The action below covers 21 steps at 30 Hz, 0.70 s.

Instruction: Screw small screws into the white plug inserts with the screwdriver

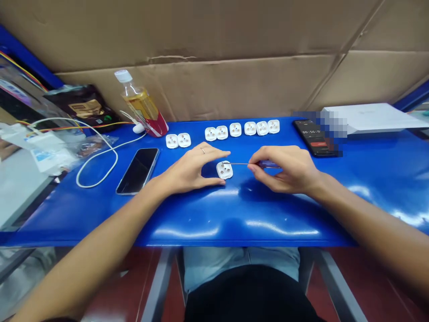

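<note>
A small white rounded-square plug housing (224, 170) with metal parts inside lies on the blue table. Around its left side is my left hand (192, 167), thumb and forefinger spread above and below it. The thumb tip is close to the lower edge; whether it touches, I cannot tell. My right hand (284, 167) pinches a thin screwdriver (239, 163), its purplish handle mostly hidden in the palm. The slim shaft points left, and its tip is over the upper part of the white housing.
Several similar white housings (235, 129) stand in a row behind. At left are a phone (138, 171), a white cable (97, 182) and a tilted drink bottle (142, 105). A second phone (315, 137) showing a timer and a white box (368, 117) lie at right. Cardboard (214, 89) walls the back.
</note>
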{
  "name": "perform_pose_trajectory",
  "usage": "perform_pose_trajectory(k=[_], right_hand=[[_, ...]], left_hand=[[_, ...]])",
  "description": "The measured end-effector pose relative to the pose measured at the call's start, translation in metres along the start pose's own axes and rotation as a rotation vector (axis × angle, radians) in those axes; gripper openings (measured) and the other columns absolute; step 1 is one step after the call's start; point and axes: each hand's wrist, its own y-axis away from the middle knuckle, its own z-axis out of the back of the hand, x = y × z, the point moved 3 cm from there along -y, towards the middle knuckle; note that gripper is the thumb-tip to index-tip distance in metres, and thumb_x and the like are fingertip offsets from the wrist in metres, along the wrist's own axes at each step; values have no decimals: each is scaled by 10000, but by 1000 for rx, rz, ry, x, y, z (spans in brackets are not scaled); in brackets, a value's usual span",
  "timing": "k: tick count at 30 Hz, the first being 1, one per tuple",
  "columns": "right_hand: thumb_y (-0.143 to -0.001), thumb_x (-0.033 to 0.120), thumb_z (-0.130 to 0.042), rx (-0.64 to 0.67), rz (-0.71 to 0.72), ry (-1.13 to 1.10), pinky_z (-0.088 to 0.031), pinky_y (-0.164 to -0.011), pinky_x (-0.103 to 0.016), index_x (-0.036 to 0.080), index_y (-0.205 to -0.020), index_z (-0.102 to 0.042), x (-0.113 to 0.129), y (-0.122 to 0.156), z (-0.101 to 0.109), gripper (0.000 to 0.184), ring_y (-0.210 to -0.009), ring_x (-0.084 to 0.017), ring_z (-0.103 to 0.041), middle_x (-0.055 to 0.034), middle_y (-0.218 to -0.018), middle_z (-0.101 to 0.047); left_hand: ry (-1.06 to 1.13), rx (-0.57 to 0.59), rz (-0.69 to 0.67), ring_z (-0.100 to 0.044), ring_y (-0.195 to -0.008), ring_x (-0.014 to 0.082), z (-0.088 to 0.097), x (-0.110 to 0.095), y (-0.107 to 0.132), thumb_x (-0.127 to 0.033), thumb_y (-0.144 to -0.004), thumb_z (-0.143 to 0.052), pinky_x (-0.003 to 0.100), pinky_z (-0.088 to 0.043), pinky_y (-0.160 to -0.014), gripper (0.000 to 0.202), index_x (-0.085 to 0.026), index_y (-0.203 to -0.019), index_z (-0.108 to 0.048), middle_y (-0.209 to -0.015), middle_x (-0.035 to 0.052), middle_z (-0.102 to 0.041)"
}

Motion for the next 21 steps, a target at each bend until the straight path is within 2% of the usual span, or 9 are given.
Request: perform_pose_trajectory(k=[2, 5, 10, 14, 21], right_hand=[[-938, 205, -662, 8, -4, 5, -531, -610, -295, 257, -955, -668, 0, 0, 1, 55, -658, -174, -720, 13, -811, -785], [-942, 205, -646, 36, 1, 5, -521, -596, -297, 255, -943, -662, 1, 0, 1, 53, -638, -173, -713, 13, -792, -777], [-938, 176, -644, 20, 31, -12, -516, -591, -285, 244, -931, -648, 4, -2, 2, 68, -619, -159, -694, 6, -782, -772], [-933, 165, -645, -2, 47, -43, -511, -595, -277, 233, -928, -643, 7, -2, 2, 68, -629, -154, -691, 1, -785, -769], [-953, 175, -635, 10, 68, -52, -500, -583, -270, 238, -924, -633, 8, -2, 0, 70, -615, -144, -679, 8, -768, -755]], left_hand=[[57, 37, 29, -670, -1158, 259, -2, 1, 0, -416, -923, -812, 396, -552, -997, 536, -222, -1404, -681, -1240, 95, -761], [77, 12, 71, -687, -1034, 233, -3, 1, 0, -424, -897, -839, 362, -555, -912, 459, -208, -1291, -742, -1118, 76, -781], [90, -27, 122, -669, -930, 212, -5, 0, -1, -470, -828, -891, 361, -535, -910, 426, -206, -1130, -745, -1014, 36, -769], [106, -26, 132, -662, -926, 208, -6, 0, -1, -470, -822, -895, 340, -524, -870, 430, -208, -1118, -725, -1006, 23, -760], [101, -44, 139, -640, -868, 192, -7, 1, -1, -479, -810, -901, 350, -528, -888, 435, -205, -1102, -731, -937, 12, -718]])
